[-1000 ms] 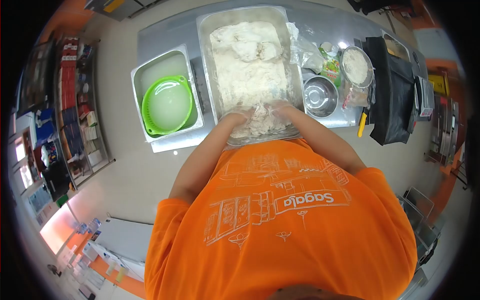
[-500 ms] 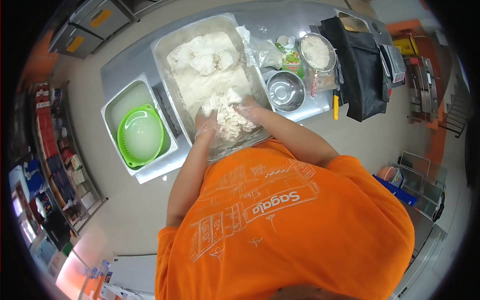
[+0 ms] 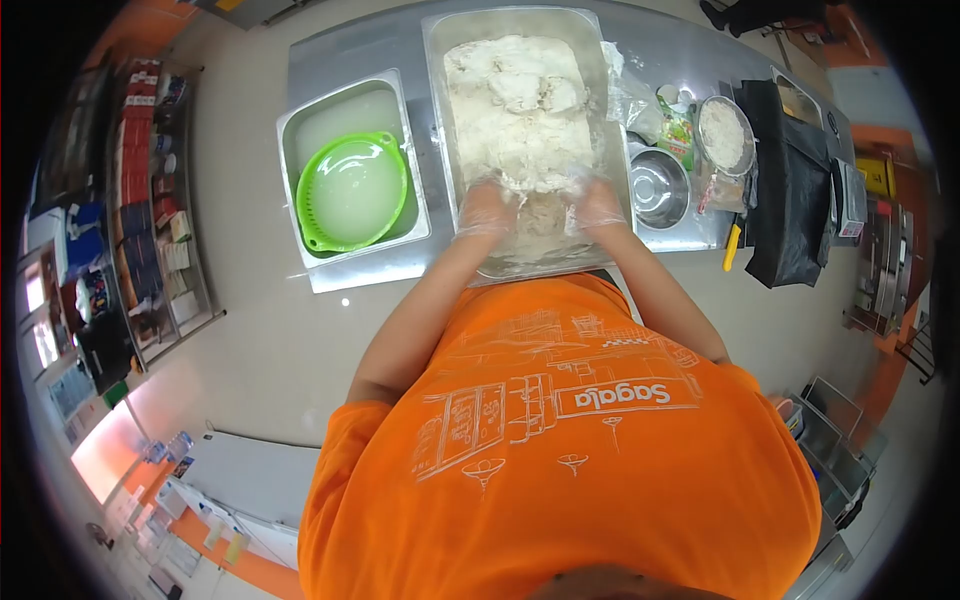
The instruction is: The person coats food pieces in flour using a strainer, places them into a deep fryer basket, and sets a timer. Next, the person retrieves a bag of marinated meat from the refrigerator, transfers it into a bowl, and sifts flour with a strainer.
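Head view: on a steel counter (image 3: 375, 272), a deep metal tray (image 3: 545, 264) holds pale, floury dough (image 3: 520, 130). The left hand (image 3: 487, 210) and right hand (image 3: 598, 207) are at its near edge — fingers blurred, their spread and grip impossible to tell. Left, a pan (image 3: 418, 212) holds cloudy liquid (image 3: 350, 108) and a green basket (image 3: 313, 212); right, flour (image 3: 722, 135) fills a bowl (image 3: 750, 150).

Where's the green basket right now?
The green basket is on the left of the head view, inside the small metal pan, just left of the big pan of flour.
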Tool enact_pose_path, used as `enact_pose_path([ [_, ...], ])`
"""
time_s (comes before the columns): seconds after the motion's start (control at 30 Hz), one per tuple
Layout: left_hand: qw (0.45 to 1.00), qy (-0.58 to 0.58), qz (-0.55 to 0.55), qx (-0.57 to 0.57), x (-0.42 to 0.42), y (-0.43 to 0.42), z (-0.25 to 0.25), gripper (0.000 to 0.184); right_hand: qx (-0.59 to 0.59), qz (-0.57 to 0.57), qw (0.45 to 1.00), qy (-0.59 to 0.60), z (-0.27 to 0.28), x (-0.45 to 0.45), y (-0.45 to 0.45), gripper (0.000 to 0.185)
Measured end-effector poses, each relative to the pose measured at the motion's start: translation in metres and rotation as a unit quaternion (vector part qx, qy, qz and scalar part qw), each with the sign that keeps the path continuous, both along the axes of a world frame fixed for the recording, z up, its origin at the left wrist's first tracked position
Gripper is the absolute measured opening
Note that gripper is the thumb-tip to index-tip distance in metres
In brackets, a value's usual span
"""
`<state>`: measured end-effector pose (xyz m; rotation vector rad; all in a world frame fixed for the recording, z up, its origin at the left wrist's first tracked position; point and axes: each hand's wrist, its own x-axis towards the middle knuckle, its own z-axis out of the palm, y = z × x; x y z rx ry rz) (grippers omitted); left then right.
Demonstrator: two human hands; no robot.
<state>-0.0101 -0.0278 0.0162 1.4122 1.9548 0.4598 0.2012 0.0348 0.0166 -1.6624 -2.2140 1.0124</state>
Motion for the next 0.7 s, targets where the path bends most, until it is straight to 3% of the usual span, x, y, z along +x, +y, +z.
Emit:
enact_pose_path([
  [0.07,0.999,0.033,-0.029,0.018,-0.001,-0.002,-0.001,0.044,0.041,0.071,0.996,-0.042,-0.039,0.012,0.006,0.047],
  [0.2,0.989,0.06,-0.128,-0.053,-0.007,0.008,0.017,0.035,0.037,0.033,0.991,-0.12,-0.024,0.002,0.0,0.028],
  [0.3,0.992,0.035,-0.112,-0.045,-0.011,0.006,-0.009,0.033,0.007,0.234,0.932,-0.277,-0.002,-0.006,0.013,0.022],
  [0.4,0.989,-0.014,-0.085,-0.12,-0.013,0.013,0.012,0.032,0.018,0.199,0.938,-0.283,-0.024,0.005,0.024,0.022],
  [0.5,0.995,-0.042,-0.07,-0.055,-0.009,0.016,0.021,0.036,0.071,0.191,0.962,-0.181,-0.012,0.013,0.023,0.017],
  [0.6,0.981,-0.059,-0.152,-0.106,-0.011,0.014,0.015,0.041,-0.059,0.122,0.979,-0.154,0.019,-0.012,0.026,0.033],
  [0.7,0.97,0.036,-0.24,-0.029,-0.011,-0.011,-0.026,0.044,0.028,0.276,0.942,-0.19,0.017,-0.03,0.029,0.062],
])
